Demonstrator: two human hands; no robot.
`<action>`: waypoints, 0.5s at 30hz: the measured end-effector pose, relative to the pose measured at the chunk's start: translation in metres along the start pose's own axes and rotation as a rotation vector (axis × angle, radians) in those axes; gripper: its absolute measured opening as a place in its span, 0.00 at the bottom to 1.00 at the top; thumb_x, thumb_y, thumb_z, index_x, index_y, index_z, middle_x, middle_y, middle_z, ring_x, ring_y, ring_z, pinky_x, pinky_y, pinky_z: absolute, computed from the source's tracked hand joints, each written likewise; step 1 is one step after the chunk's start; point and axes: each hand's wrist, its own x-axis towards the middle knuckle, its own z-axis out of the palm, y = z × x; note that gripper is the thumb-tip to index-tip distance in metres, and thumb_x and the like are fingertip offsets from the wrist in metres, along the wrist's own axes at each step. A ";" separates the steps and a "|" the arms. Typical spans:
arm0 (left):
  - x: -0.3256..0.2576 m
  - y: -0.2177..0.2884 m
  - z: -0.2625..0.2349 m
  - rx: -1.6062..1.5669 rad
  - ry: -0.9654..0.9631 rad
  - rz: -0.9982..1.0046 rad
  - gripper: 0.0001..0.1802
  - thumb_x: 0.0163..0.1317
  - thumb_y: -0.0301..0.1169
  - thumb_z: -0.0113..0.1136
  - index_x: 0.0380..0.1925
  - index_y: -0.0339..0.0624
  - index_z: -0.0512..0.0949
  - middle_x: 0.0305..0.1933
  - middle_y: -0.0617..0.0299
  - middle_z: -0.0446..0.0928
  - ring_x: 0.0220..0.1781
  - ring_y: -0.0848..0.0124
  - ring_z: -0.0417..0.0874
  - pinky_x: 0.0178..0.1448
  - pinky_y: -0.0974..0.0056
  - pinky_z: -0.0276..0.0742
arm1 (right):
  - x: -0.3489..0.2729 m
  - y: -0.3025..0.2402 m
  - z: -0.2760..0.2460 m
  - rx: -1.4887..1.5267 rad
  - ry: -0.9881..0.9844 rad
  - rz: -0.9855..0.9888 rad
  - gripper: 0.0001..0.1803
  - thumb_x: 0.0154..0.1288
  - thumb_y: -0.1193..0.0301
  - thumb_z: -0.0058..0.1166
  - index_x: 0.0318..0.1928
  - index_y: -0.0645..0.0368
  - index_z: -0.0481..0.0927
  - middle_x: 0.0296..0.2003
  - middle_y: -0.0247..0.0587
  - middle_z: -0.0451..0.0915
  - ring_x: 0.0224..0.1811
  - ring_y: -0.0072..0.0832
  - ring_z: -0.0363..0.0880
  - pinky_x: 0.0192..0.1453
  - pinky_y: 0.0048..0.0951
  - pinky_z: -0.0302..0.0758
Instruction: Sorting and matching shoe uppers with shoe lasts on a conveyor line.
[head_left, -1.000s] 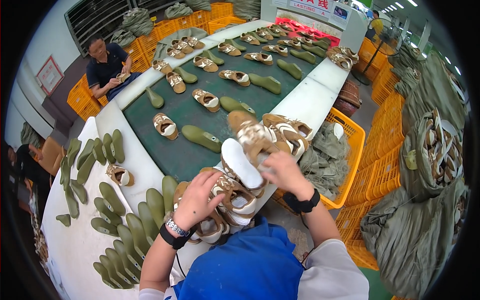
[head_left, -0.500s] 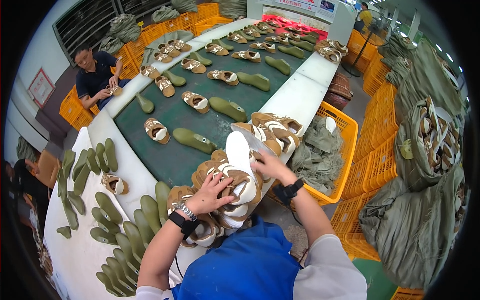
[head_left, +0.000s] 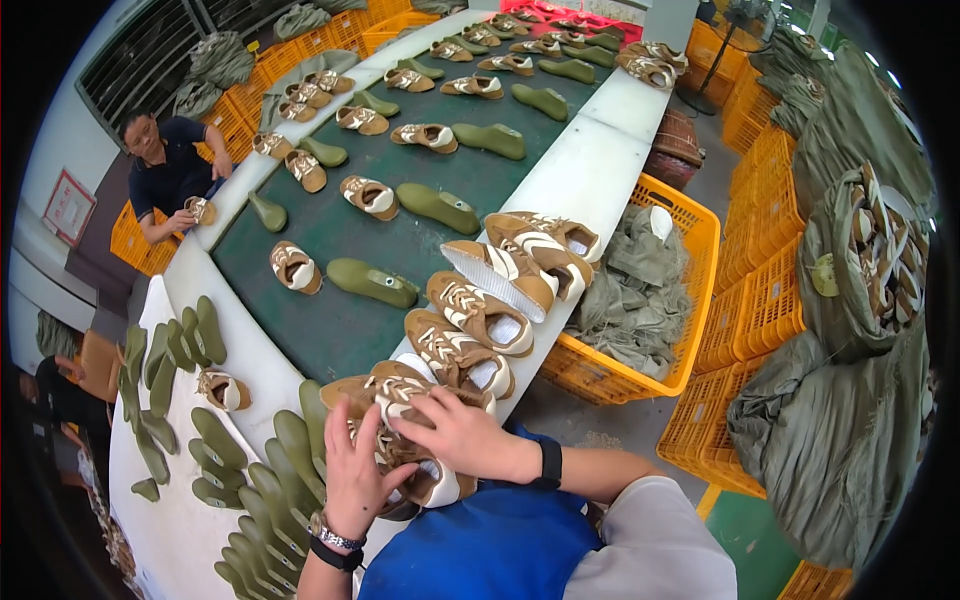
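Note:
Both my hands are on a brown and white sneaker (head_left: 449,487) at the end of the row nearest my body. My left hand (head_left: 358,470) reaches round its left side, thumb apart from the fingers. My right hand (head_left: 462,432) bends its fingers over the shoe from the right, and they hide part of it. A white flat piece (head_left: 415,367) shows just beyond my hands, partly covered. Farther up the row lie a laced sneaker (head_left: 455,350), another sneaker (head_left: 485,312) and a tilted sneaker (head_left: 505,275) showing its pale sole.
Green shoe lasts (head_left: 372,282) and sneakers lie on the dark green belt (head_left: 330,235). Several more lasts (head_left: 290,445) crowd the white table (head_left: 180,510) at left. A yellow crate (head_left: 700,290) with grey-green cloth stands right. A co-worker (head_left: 165,165) holds a shoe across the belt.
Both hands have come lower and closer to my body, the right one also moving left. The upright white insole by my right hand no longer stands there. The whole view has shifted slightly.

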 end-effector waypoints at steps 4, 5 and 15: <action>0.017 -0.019 0.021 0.070 -0.103 0.001 0.47 0.32 0.37 0.77 0.59 0.49 0.67 0.67 0.41 0.55 0.68 0.38 0.53 0.68 0.44 0.57 | -0.005 0.004 -0.008 0.247 0.051 -0.117 0.20 0.54 0.71 0.57 0.50 0.56 0.75 0.50 0.46 0.72 0.53 0.45 0.71 0.48 0.35 0.77; 0.019 -0.024 0.026 0.012 -0.188 0.014 0.46 0.33 0.37 0.77 0.58 0.49 0.68 0.67 0.42 0.55 0.68 0.38 0.54 0.68 0.44 0.57 | -0.005 0.010 -0.013 0.264 0.046 -0.121 0.20 0.54 0.71 0.57 0.50 0.56 0.75 0.50 0.46 0.72 0.53 0.45 0.71 0.48 0.35 0.77; 0.035 0.001 0.032 0.029 -0.114 -0.061 0.37 0.35 0.27 0.72 0.52 0.49 0.72 0.61 0.43 0.62 0.65 0.41 0.60 0.66 0.49 0.64 | -0.041 0.139 -0.016 0.291 -0.262 0.259 0.13 0.58 0.73 0.52 0.45 0.59 0.78 0.38 0.43 0.77 0.40 0.43 0.79 0.44 0.38 0.76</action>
